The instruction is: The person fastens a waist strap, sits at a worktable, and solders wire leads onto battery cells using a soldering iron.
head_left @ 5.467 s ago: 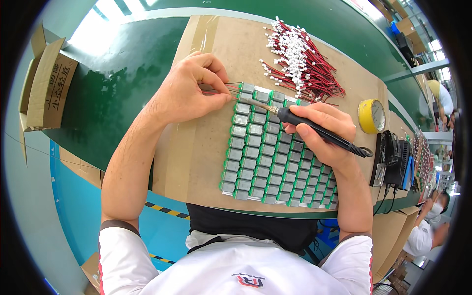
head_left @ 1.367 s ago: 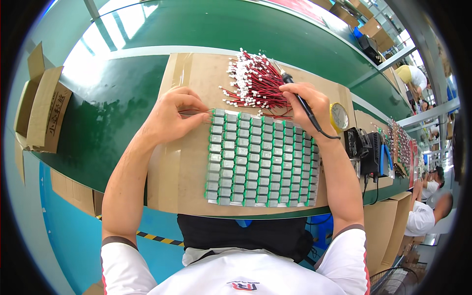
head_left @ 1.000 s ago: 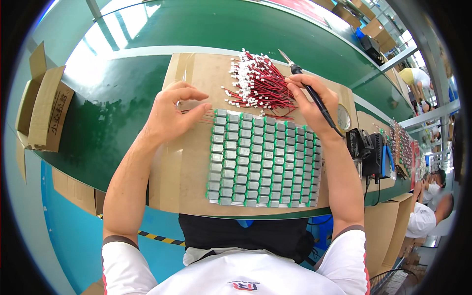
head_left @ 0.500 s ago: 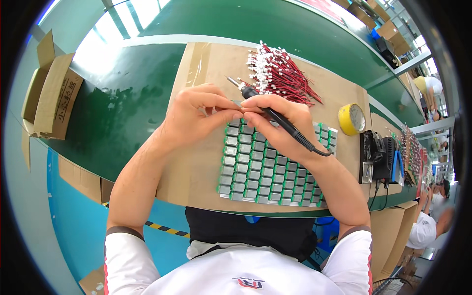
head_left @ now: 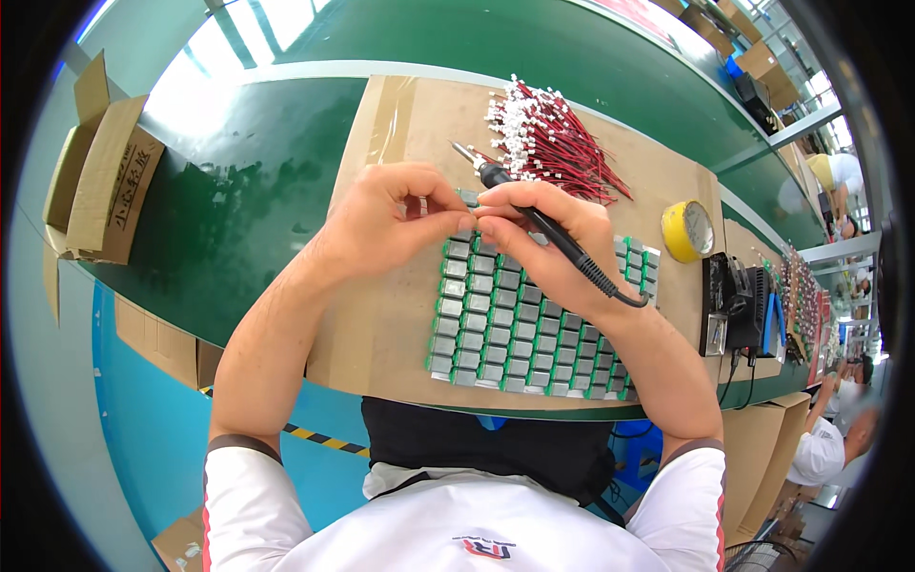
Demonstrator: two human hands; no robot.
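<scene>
My right hand holds a black soldering iron across its fingers, its metal tip pointing up and left. Thumb and forefinger of that hand are pinched together. They meet the fingertips of my left hand, also closed in a pinch; whatever small thing lies between them is mostly hidden. Both hands hover over the far left part of a grid of small grey blocks with green edges. Just beyond the iron's tip lies a pile of red and black wires with white connectors.
Brown cardboard covers this part of the green table. A yellow tape roll lies on the right, near a black soldering station. An open carton stands at far left. Other people work at far right.
Both hands stay pinched together, and the iron is still in the right one. The fingers and the iron's tip sit slightly further right in view; the whole scene has shifted a little.
</scene>
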